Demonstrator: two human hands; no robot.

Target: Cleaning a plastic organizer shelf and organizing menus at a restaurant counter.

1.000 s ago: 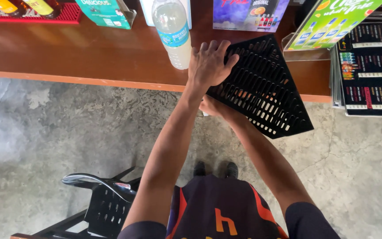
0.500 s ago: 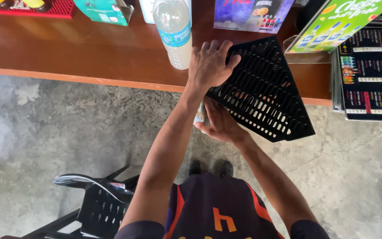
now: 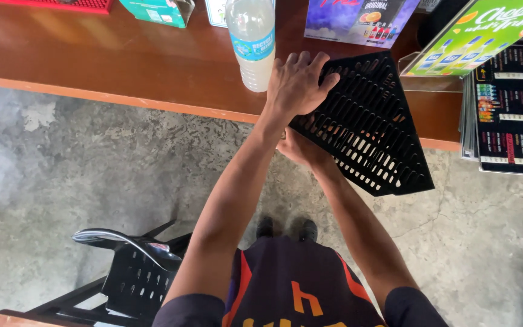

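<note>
- Step in hand, as I read it: the black slotted tray (image 3: 370,127) is held in both hands, tilted, at the near edge of the counter (image 3: 122,66). Its upper part is over the wood and its lower corner hangs past the edge, above the concrete floor (image 3: 62,181).
- Left hand (image 3: 298,85): its grip is draped over the tray's top corner, fingers spread and curled onto the slats, pinching that corner.
- Right hand (image 3: 301,148): it is under the tray's left edge, palm against it. The fingers are hidden behind the tray, so I cannot tell whether that grip is clamped or only propping.
- My judgement on any further move: the water bottle (image 3: 251,42) stands upright just beside the left hand, so the tray has to swing clear of it. The tray's far side also sits near the stack of menus (image 3: 516,109) at the counter's right end.
- Count: one tray, one bottle, and two hands, both on the tray.
- Along the counter's far edge: one green sign card (image 3: 485,30), one purple card (image 3: 358,18), one teal box (image 3: 158,9).
- On the floor behind me: one black plastic chair (image 3: 134,272), well apart from the tray.
</note>
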